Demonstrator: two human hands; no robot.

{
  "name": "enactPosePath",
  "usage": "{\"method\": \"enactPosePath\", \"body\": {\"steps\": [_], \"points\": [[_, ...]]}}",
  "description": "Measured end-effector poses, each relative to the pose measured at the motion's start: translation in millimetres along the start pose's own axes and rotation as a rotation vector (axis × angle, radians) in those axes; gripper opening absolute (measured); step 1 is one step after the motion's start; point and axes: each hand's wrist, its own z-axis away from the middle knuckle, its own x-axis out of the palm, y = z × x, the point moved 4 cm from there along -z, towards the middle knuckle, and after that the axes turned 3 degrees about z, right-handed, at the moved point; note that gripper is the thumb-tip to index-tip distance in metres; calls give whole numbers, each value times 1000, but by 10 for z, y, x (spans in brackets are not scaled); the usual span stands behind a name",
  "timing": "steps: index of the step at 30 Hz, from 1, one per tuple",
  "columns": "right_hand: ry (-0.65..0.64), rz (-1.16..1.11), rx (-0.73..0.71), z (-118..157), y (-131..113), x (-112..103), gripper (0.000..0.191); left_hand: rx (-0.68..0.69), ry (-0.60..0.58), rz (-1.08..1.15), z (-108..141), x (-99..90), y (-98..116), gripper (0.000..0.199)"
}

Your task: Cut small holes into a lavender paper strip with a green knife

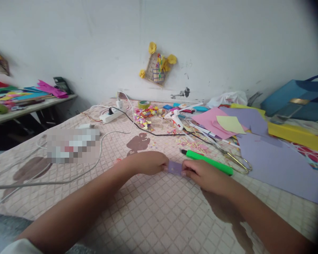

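Note:
A small piece of purple paper [175, 168] is stretched between my two hands, just above the patterned tablecloth. My left hand [152, 163] pinches its left end, fingers closed. Its right end is gripped between the thumb and fingers of my right hand [198, 173]. Right behind my right hand lies a bright green utility knife [209, 162] with a dark tip. Gold-handled scissors [237, 160] rest to the right of the knife, beside a large purple sheet [278, 165].
A white glue gun [176, 119] lies behind my hands, its black cord leading to a power strip [112, 114]. Paper scraps [145, 116] and a tape roll [143, 104] are at the back. Pink paper [214, 121] lies right; a white cable [100, 148] crosses left.

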Motion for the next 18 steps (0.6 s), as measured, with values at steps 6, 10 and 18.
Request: {"method": "enactPosePath", "body": {"steps": [6, 10, 18], "points": [[-6, 70, 42, 33, 30, 19, 21, 39, -1, 23, 33, -39, -17, 10], [-22, 69, 44, 26, 48, 19, 24, 73, 6, 19, 1, -27, -27, 13], [-60, 8, 59, 37, 58, -32, 26, 8, 38, -22, -14, -3, -52, 16]]}}
